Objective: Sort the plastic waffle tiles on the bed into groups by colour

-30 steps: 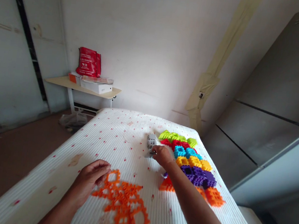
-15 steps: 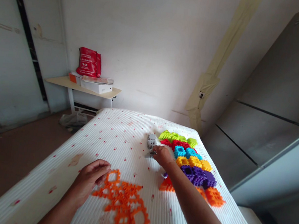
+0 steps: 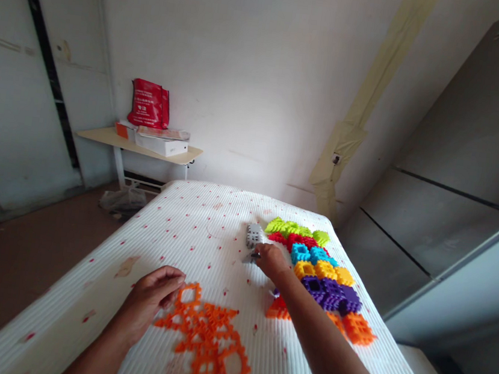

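My right hand (image 3: 272,261) reaches over the bed-like surface with its fingers closed on a grey plastic building piece (image 3: 250,257), partly hidden by the fingertips. Just beyond it lies a stack of grey interlocking pieces (image 3: 253,235). My left hand (image 3: 156,288) rests low at the left, its fingers curled together; whether anything is between them is hidden. Right beside those fingers is a loose, flat heap of orange toothed building pieces (image 3: 209,330), with square, round and window-like frames among them.
To the right, sorted rows of pieces run from lime green (image 3: 292,228) through red (image 3: 301,241), blue (image 3: 314,255), yellow (image 3: 325,270) and purple (image 3: 331,295) to orange (image 3: 358,329). A side table (image 3: 101,135) with a red bag (image 3: 149,105) stands by the wall.
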Tool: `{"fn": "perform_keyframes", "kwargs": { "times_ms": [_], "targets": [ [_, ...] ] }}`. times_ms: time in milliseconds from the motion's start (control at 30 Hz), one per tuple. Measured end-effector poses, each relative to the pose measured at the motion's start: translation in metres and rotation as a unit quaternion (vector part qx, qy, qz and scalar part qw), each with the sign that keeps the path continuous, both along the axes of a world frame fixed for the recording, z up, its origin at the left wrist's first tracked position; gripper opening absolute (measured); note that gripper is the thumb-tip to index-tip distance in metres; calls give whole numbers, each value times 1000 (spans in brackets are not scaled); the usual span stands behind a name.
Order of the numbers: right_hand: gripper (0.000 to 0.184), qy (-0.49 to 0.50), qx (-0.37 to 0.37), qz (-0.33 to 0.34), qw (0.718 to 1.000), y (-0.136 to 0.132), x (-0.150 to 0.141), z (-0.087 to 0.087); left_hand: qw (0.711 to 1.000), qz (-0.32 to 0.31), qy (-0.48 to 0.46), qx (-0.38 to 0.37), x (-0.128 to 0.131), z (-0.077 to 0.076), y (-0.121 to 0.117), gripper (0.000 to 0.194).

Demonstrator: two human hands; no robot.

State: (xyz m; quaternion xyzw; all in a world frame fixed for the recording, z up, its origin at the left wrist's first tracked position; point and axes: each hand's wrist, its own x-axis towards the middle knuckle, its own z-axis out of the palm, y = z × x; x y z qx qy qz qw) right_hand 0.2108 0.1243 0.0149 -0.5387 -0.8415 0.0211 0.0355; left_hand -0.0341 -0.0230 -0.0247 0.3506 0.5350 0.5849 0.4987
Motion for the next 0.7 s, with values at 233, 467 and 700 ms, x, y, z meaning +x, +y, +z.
{"fn": "perform_keyframes", "kwargs": {
  "times_ms": [233, 467, 700],
  "targets": [
    [32, -4, 13, 5, 1000, -10, -3, 15, 970, 42, 240, 5, -7, -6, 3, 22],
    [27, 27, 5, 80, 996, -66, -15, 28, 835, -29, 548, 26, -8, -18, 6, 31],
    [12, 83, 39, 188, 978, -133, -8, -3, 778, -43, 627, -12, -3, -15, 8, 11]
  ]
}}
